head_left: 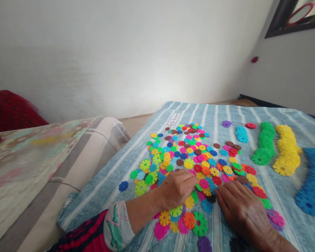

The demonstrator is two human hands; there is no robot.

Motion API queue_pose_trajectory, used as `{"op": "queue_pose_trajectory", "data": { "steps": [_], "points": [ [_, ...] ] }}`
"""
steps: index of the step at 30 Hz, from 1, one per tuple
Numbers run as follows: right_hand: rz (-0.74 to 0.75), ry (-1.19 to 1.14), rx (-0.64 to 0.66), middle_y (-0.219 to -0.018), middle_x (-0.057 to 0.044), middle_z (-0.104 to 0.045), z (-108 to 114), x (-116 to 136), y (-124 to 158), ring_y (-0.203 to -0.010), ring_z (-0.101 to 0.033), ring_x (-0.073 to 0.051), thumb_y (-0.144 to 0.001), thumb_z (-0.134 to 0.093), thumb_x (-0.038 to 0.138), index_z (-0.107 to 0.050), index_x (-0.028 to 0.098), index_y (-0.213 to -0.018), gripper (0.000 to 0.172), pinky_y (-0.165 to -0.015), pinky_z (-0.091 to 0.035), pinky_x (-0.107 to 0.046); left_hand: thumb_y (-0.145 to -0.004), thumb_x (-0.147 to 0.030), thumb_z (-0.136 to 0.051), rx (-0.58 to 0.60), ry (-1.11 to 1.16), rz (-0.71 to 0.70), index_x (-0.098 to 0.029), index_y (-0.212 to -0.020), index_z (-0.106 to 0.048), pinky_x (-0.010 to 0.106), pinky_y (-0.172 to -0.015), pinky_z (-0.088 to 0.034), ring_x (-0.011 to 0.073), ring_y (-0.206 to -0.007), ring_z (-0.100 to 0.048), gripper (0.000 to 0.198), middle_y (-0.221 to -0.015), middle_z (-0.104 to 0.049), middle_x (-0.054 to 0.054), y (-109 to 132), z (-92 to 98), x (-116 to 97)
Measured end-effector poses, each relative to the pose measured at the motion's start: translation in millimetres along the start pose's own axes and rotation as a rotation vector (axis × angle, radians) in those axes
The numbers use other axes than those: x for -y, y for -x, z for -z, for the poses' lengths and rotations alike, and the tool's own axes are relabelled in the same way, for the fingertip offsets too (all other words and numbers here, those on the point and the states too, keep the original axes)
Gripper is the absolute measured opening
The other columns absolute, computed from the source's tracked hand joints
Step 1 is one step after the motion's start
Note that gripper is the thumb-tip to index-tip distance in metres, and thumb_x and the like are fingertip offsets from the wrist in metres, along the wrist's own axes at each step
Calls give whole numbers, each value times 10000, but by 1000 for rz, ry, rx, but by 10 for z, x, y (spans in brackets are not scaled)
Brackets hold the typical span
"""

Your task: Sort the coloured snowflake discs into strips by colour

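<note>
Slotted plastic discs in many colours lie in a loose pile on the table, among them a yellow disc (189, 163) and a green disc (200, 223). My left hand (177, 188) is over the near middle of the pile, its fingers curled together and their tips hidden. What they hold, if anything, cannot be made out. My right hand (243, 206) rests at the pile's right side, fingers bent down and closed, with the tips partly hidden. A light blue disc (212, 187) lies by its fingertips, and a black disc (211, 198) is between the hands.
On the right stand overlapping rows of green discs (264, 143), yellow discs (286, 150) and blue discs (313, 183). Nearby are a short light blue row (242, 134), a red disc (251, 125) and a purple disc (226, 124). A striped cloth (107, 189) covers the table; patterned bedding (42, 154) is left.
</note>
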State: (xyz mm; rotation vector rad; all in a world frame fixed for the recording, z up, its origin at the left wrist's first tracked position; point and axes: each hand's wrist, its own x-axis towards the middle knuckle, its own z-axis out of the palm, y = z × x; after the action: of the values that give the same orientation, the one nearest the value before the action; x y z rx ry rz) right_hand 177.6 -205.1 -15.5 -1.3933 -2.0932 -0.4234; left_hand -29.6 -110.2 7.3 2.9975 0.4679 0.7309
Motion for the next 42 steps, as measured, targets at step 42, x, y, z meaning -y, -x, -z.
{"op": "queue_pose_trajectory", "data": {
  "steps": [42],
  "points": [
    [20,-70,100,-854,-79,-625,52,368,-54,-847,-577,-231,-907,-476,252,-600,167,-872,155,-731,-483,-371,-840,-126,-486,-145,10,206,-161,-925,-642,344,-892,-538,188,-1015,-621,181,-1065,-664,93,23,-14,361]
  ]
}}
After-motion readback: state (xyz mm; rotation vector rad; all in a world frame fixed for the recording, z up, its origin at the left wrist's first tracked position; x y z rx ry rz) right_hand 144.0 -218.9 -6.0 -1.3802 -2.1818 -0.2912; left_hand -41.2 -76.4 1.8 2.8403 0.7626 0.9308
